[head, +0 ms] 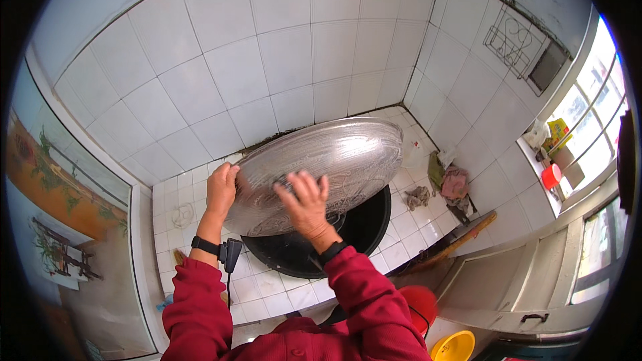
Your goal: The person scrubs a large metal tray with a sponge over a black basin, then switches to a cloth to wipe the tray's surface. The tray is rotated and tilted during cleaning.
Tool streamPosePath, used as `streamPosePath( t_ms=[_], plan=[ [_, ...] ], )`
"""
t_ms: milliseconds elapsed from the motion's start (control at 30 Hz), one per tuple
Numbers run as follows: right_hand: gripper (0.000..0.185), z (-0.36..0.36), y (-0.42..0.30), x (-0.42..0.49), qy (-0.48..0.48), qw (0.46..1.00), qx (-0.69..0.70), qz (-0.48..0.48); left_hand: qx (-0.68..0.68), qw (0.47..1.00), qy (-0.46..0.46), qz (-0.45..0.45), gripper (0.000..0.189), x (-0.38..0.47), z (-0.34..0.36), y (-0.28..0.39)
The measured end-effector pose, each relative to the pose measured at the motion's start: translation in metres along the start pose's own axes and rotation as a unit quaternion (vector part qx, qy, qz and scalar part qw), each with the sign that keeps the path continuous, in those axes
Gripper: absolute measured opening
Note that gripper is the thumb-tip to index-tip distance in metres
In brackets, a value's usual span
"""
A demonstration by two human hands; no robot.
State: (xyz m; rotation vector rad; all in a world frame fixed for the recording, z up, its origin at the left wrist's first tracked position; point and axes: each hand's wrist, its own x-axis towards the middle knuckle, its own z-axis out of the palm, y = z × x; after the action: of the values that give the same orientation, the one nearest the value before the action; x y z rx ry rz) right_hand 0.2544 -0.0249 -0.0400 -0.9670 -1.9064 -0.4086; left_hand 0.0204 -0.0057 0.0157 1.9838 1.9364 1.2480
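A large round metal lid (346, 160), streaked with suds, is tilted up over a black wok (368, 220) set into the white-tiled stove top. My left hand (220, 188) grips its left rim, thumb near the edge. My right hand (307, 205) lies over the lower middle of the lid, fingers spread and blurred. A dark patch shows by its fingertips; whether that is a scrubber cannot be made out. Part of the wok's opening is hidden by the lid and my right forearm.
Crumpled rags (454, 183) and a greyish cloth (417, 197) lie on the right of the tiled counter (281, 303). White tiled walls (286, 60) stand behind. A red cup (551, 176) is on the windowsill. Below right are a yellow basin (454, 346) and a red container (419, 306).
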Motion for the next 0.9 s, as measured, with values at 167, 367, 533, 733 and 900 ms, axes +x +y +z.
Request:
streamPosePath(
  t_ms=[167,367,533,733,900],
  plan=[
    [0.047,-0.001,0.114,-0.011,0.229,0.909,0.060,0.344,0.009,1.000,-0.008,-0.008,0.037,0.002,0.003,-0.005],
    [0.066,0.051,0.002,-0.059,0.165,0.909,0.086,0.372,0.004,1.000,-0.004,-0.007,0.035,0.004,0.004,-0.006],
    [0.074,0.085,-0.019,-0.085,0.187,0.892,0.157,0.381,-0.012,0.999,-0.026,-0.026,0.034,0.011,0.003,-0.009],
    [0.056,0.092,0.082,-0.123,0.218,0.697,0.125,0.671,-0.012,0.999,-0.021,-0.040,0.032,0.011,0.005,-0.009],
    [0.062,0.098,-0.020,-0.127,0.137,0.784,0.163,0.583,-0.027,0.999,-0.008,-0.039,0.030,0.011,0.006,-0.004]
  ],
)
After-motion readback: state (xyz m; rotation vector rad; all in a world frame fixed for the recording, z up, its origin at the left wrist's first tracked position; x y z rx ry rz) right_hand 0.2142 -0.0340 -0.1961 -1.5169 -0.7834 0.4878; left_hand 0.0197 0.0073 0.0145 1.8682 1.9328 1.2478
